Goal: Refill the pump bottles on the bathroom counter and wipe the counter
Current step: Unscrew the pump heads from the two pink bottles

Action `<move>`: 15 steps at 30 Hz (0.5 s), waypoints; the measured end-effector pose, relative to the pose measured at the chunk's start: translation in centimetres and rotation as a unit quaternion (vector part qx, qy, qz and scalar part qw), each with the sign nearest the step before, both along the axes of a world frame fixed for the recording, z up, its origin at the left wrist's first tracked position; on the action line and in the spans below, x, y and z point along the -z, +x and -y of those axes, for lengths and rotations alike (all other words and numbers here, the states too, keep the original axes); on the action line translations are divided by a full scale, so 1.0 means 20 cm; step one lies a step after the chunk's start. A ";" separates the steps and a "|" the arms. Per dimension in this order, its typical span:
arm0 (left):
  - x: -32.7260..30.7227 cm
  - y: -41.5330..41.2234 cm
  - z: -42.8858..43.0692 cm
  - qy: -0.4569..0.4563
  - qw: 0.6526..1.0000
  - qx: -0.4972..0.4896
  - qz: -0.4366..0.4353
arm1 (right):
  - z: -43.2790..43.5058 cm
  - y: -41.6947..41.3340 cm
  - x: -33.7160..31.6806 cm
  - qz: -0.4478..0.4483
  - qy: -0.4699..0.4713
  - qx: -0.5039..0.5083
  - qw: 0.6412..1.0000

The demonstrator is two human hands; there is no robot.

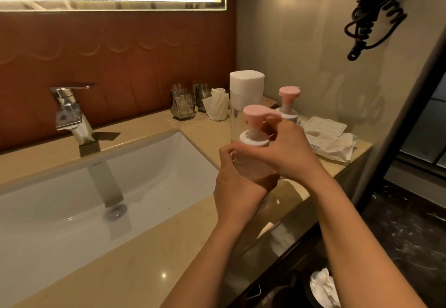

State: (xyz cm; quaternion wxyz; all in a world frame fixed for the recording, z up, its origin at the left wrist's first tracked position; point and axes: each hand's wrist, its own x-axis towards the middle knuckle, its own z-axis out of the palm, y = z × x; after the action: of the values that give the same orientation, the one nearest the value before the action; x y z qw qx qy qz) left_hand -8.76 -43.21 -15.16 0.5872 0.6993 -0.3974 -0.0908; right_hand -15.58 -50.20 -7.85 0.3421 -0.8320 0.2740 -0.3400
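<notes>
I hold a clear pump bottle (253,136) with a pink pump head above the beige counter (149,269), right of the sink. My left hand (235,187) grips the bottle's clear body from below. My right hand (292,151) curls round the white collar under the pump head. A second pump bottle (288,105) with a pink head stands on the counter behind, near the wall. A tall clear bottle with a white cap (246,88) stands just behind the held one.
A white sink (72,201) with a chrome faucet (70,112) fills the left. Glass tumblers (183,102) and crumpled tissue (217,105) stand at the back. A wet-wipes pack (330,139) lies at the right. A bin (323,288) sits below the counter edge.
</notes>
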 end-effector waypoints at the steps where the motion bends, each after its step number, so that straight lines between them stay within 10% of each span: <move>1: 0.00 0.01 0.00 0.000 1.000 0.005 0.010 | 0.01 0.00 -0.01 -0.021 0.008 -0.017 1.000; 15: 0.02 0.12 -0.03 0.016 0.996 0.084 0.006 | 0.07 -0.02 -0.04 -0.047 0.114 -0.084 0.989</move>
State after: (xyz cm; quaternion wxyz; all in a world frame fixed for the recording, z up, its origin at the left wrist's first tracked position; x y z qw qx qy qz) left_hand -6.41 -42.56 -15.49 0.5639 0.6731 -0.4571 -0.1416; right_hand -16.06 -51.65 -6.99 0.4489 -0.8227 0.2555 -0.2373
